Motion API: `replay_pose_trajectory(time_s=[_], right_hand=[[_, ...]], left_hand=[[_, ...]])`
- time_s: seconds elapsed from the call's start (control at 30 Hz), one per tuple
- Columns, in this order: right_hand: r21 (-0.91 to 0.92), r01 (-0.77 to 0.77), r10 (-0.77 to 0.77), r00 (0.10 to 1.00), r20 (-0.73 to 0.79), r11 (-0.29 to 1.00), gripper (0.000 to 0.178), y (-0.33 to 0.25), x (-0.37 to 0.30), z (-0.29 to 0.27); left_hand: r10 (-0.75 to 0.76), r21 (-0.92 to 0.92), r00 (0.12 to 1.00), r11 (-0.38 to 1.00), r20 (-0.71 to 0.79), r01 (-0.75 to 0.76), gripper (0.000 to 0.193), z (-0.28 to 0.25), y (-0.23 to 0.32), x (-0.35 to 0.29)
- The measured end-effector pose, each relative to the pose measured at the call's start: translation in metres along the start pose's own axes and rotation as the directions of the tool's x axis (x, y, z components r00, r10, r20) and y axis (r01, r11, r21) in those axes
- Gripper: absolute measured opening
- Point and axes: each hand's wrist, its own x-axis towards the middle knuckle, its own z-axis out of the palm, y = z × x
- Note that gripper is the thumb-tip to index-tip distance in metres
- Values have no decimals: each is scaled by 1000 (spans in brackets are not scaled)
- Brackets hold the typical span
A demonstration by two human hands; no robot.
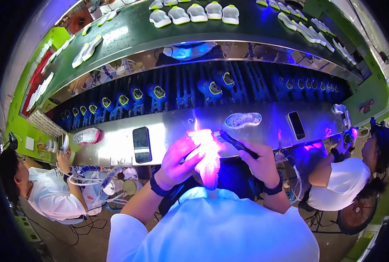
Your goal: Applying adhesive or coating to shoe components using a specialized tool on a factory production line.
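In front of my chest, my left hand [177, 160] is closed round a shoe [209, 168] that glows pink-white under a bright violet light, so its details are washed out. My right hand [260, 162] grips a dark, slim-handled brush [236, 142], its head close to the shoe's top end; whether they touch I cannot tell. Beyond the hands, a white shoe sole [243, 120] lies on the metal bench [177, 120]. To the left on this bench are a black phone [142, 145] and a pale shoe with a pink edge [86, 136].
Another phone [295, 125] lies at the right. Behind the bench, a dark conveyor [185, 89] carries several blue-lit shoes. Above it, a green belt [129, 37] bears rows of white soles [198, 13]. Co-workers sit at the left [54, 196] and right [347, 179].
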Motion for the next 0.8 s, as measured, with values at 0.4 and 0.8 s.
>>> replay_pose_trajectory(time_s=[0.4, 0.8], right_hand=[[-76, 26, -22, 999, 49, 997, 37, 9, -15, 0], [161, -234, 201, 960, 197, 959, 36, 29, -19, -22]], left_hand=[[164, 134, 980, 975, 114, -179, 36, -3, 15, 3], [67, 166, 984, 982, 164, -94, 40, 14, 16, 9]])
